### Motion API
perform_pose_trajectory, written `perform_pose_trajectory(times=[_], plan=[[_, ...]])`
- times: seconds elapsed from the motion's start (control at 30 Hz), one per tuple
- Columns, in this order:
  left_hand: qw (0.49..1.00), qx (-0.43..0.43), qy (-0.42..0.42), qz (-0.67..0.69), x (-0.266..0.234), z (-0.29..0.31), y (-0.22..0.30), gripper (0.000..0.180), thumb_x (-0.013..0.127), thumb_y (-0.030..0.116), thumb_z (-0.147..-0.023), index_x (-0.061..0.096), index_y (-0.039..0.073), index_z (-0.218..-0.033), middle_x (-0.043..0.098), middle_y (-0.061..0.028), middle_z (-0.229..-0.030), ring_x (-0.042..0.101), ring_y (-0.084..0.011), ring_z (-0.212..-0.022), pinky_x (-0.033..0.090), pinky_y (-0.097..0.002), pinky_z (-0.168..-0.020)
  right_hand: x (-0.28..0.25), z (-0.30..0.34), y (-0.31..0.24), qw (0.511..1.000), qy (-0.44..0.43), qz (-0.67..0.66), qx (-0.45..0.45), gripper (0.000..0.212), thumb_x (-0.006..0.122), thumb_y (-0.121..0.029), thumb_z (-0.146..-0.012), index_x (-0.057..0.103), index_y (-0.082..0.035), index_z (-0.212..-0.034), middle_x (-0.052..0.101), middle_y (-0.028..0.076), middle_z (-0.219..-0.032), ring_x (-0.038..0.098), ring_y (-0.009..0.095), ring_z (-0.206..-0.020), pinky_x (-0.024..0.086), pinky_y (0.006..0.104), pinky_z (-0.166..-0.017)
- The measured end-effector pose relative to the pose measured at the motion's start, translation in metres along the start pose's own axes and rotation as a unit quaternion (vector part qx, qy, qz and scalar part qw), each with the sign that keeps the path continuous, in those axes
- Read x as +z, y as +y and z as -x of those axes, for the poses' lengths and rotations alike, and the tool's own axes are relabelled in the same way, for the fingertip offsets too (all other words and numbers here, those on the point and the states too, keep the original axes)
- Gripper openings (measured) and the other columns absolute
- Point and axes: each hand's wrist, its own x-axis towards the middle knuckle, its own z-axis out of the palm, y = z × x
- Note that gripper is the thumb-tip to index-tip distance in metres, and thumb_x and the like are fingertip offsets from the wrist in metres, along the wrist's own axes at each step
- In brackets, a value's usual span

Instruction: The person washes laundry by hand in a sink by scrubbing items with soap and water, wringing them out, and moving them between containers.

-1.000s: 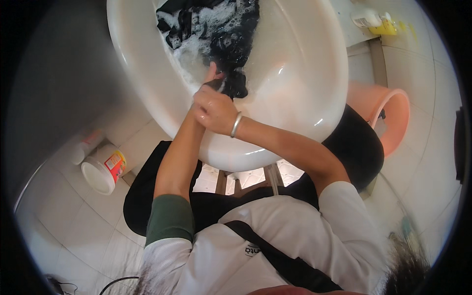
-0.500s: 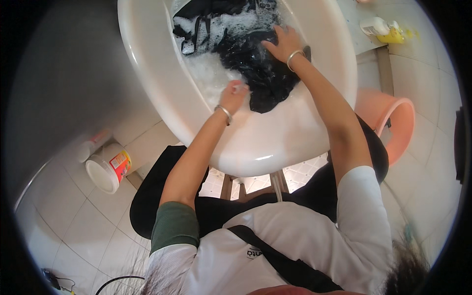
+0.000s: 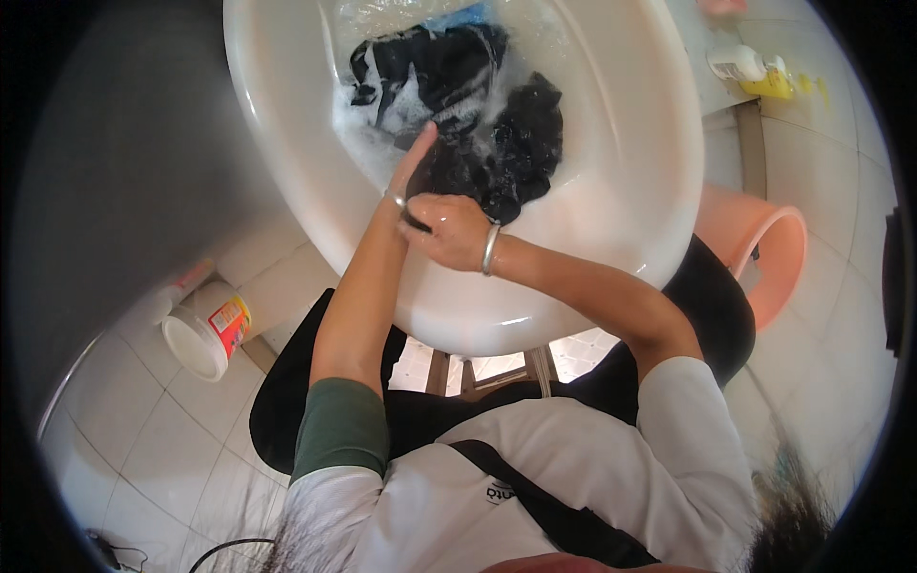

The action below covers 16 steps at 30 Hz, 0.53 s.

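Observation:
In the white basin, wet black clothing lies in soapy water, with white suds along its left side. My left hand reaches over the near left edge of the clothing, seen edge-on. One finger of it is stretched out and the others are mostly hidden. Close to the left wrist, my right hand is curled with its fingers bent round a dark bit of the clothing. Each wrist wears a silver bangle. Something blue shows in the water at the far end.
A pink bucket lies tipped at the right. A white tub with a red label lies on the tiled floor at the left. White and yellow bottles are at the far right. A wooden stand shows below the basin.
My right hand has left the clothing's right side and come across to the left wrist, its fingers now curled. My left hand has moved up and left. The clothing's near part has spread and shifted.

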Motion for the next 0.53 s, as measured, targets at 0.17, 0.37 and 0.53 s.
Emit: perform_pose_trajectory(times=[0.17, 0.37, 0.53], plan=[[0.972, 0.191, 0.043, -0.128, 0.031, 0.037, -0.033, 0.038, 0.052, 0.035, -0.083, 0.055, 0.001, -0.099, 0.058, -0.0101, -0.095, 0.057, -0.0195, -0.083, 0.046, -0.0304, -0.077, -0.005, -0.007, 0.0, 0.974, 0.133, 0.1, -0.156, 0.021, 0.056, -0.019, -0.077, 0.047, -0.007, -0.061, 0.047, 0.011, -0.058, 0.049, 0.027, -0.049, 0.039, 0.0348, -0.043], [0.898, 0.132, 0.211, -0.363, 0.031, 0.014, -0.056, 0.042, 0.047, 0.03, -0.083, 0.052, -0.009, -0.099, 0.059, -0.0154, -0.091, 0.059, -0.0249, -0.081, 0.045, -0.0337, -0.075, -0.078, -0.026, 0.093, 0.926, 0.141, 0.3, 0.18, 0.034, 0.041, -0.034, -0.084, 0.058, -0.009, -0.068, 0.06, 0.015, -0.072, 0.057, 0.035, -0.064, 0.045, 0.046, -0.057], [0.861, 0.121, 0.115, -0.48, -0.026, 0.001, -0.065, 0.068, 0.06, 0.036, -0.075, 0.035, -0.004, -0.122, 0.05, -0.0242, -0.113, 0.05, -0.0329, -0.103, 0.038, -0.0301, -0.086, -0.122, -0.059, 0.132, 0.884, 0.143, 0.355, 0.268, 0.064, 0.052, -0.054, -0.075, 0.04, -0.013, -0.123, 0.033, 0.016, -0.127, 0.035, 0.037, -0.115, 0.035, 0.0473, -0.089]])
